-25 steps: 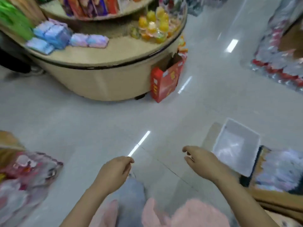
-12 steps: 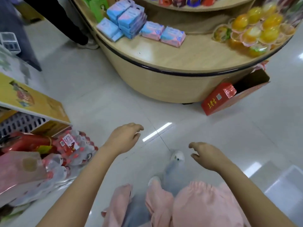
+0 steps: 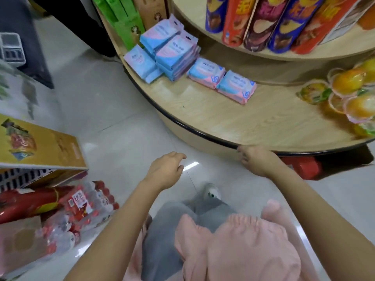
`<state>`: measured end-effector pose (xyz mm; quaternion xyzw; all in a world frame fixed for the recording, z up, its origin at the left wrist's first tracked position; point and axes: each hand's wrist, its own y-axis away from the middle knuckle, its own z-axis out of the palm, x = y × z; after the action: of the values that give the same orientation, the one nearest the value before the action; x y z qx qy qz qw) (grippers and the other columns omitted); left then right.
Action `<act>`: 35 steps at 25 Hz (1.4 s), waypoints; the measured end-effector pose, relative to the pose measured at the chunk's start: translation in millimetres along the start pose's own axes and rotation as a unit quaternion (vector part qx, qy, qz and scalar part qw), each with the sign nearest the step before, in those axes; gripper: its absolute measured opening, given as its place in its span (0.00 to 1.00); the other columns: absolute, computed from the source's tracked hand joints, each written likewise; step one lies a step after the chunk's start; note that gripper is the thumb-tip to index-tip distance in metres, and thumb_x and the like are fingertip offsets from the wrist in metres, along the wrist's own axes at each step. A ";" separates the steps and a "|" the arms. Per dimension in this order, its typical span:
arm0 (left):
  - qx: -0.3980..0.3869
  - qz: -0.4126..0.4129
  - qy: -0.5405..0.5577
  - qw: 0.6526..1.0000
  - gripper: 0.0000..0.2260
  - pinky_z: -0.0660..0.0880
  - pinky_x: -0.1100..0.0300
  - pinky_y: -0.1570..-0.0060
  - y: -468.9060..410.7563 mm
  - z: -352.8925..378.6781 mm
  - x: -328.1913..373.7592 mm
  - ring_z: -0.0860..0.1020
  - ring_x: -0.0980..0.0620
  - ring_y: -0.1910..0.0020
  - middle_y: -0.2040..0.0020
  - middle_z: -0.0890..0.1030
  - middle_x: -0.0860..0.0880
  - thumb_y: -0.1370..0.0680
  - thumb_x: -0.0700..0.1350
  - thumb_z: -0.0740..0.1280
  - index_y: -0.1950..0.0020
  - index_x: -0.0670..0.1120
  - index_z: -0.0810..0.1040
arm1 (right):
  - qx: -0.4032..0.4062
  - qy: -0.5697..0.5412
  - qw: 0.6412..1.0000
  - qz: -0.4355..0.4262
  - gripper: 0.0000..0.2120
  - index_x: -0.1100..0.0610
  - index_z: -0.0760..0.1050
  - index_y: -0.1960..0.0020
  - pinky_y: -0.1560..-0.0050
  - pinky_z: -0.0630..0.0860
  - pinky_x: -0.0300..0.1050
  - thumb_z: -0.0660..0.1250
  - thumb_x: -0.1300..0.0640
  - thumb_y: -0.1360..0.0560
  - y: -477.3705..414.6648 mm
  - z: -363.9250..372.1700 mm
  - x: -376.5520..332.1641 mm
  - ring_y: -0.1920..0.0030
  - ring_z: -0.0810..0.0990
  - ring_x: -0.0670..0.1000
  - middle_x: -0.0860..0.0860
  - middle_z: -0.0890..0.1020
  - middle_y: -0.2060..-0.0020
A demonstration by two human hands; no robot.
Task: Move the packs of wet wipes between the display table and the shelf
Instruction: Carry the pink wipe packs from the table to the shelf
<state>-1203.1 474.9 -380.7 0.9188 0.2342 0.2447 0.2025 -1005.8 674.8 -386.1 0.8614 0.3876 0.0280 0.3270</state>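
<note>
Two blue-and-pink packs of wet wipes point(image 3: 206, 72) point(image 3: 236, 86) lie side by side on the lower tier of the round wooden display table point(image 3: 233, 120). To their left stands a stack of flatter blue-and-pink packs point(image 3: 174, 55), with more packs point(image 3: 140, 61) beside it. My left hand point(image 3: 165, 169) hangs over the floor with loosely curled fingers, holding nothing. At the table's black front rim, below the packs, my right hand point(image 3: 255, 159) also holds nothing, its fingers loosely bent.
Tall snack tubes point(image 3: 263, 19) stand on the upper tier; orange jelly cups point(image 3: 349, 92) lie at the table's right. Green boxes point(image 3: 119, 21) lean at the back left. A yellow box point(image 3: 40, 147) and shrink-wrapped bottles point(image 3: 81, 207) sit at floor left. A red carton point(image 3: 304, 167) lies under the table.
The table and wipes have come much closer and larger in view. Both hands stay empty; my right hand has reached the table's front rim.
</note>
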 end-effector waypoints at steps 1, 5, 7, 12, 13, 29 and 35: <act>-0.006 -0.003 0.007 1.000 0.17 0.69 0.57 0.42 -13.8 -5.9 -1.0 0.72 0.50 0.37 0.31 0.71 0.51 0.20 0.46 0.57 0.30 0.50 0.67 | 0.021 -0.009 1.000 0.004 0.17 0.57 0.70 0.36 0.47 0.73 0.48 0.61 0.56 0.24 -23.1 -22.0 -0.8 0.42 0.76 0.59 0.58 0.78 0.42; -0.020 0.032 0.027 0.999 0.19 0.68 0.57 0.40 -84.5 -33.3 -15.3 0.71 0.47 0.36 0.32 0.71 0.48 0.21 0.43 0.58 0.29 0.49 0.67 | 0.082 -0.059 0.994 0.036 0.17 0.55 0.71 0.35 0.43 0.73 0.50 0.62 0.55 0.24 -101.2 -71.2 0.3 0.41 0.75 0.59 0.57 0.76 0.39; -0.013 0.064 0.018 0.998 0.20 0.69 0.53 0.39 -133.5 -53.4 -24.0 0.71 0.45 0.36 0.32 0.71 0.45 0.22 0.42 0.59 0.29 0.47 0.66 | 0.105 -0.087 0.989 0.060 0.18 0.56 0.71 0.35 0.42 0.73 0.52 0.64 0.55 0.24 -126.3 -80.0 3.3 0.41 0.75 0.60 0.58 0.75 0.38; 0.065 0.129 0.012 0.990 0.23 0.66 0.49 0.37 -268.5 -104.8 -14.3 0.69 0.40 0.36 0.34 0.71 0.40 0.24 0.42 0.63 0.29 0.41 0.66 | 0.227 -0.293 0.899 0.235 0.27 0.59 0.66 0.31 0.37 0.70 0.51 0.69 0.56 0.27 -167.5 -86.0 18.5 0.38 0.72 0.61 0.62 0.70 0.36; 0.073 0.121 0.028 0.990 0.24 0.63 0.50 0.35 -291.1 -110.5 -6.4 0.67 0.39 0.33 0.32 0.68 0.39 0.24 0.44 0.63 0.29 0.40 0.64 | 0.229 -0.360 0.855 0.294 0.32 0.59 0.63 0.29 0.36 0.69 0.50 0.71 0.54 0.29 -177.0 -87.1 22.5 0.36 0.71 0.59 0.61 0.69 0.34; 0.116 -0.081 0.205 0.969 0.42 0.69 0.51 0.38 -369.4 -97.7 21.1 0.70 0.42 0.37 0.38 0.71 0.41 0.41 0.56 0.79 0.35 0.40 0.65 | 0.188 -0.705 0.612 0.304 0.23 0.63 0.80 0.47 0.66 0.78 0.37 0.80 0.59 0.40 -239.9 -70.7 40.7 0.61 0.84 0.48 0.55 0.85 0.56; 0.043 -0.099 0.287 0.952 0.24 0.75 0.59 0.56 -363.4 -90.7 13.6 0.78 0.55 0.56 0.55 0.80 0.53 0.42 0.51 0.82 0.51 0.49 0.76 | 0.145 -0.732 0.631 0.211 0.18 0.63 0.80 0.48 0.64 0.79 0.38 0.76 0.68 0.37 -216.0 -69.8 51.3 0.61 0.85 0.49 0.52 0.86 0.59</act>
<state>-1362.4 799.1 -480.3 0.7898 0.3821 0.4669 0.1104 -1131.3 852.7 -468.2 0.6934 -0.1721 -0.6005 0.3592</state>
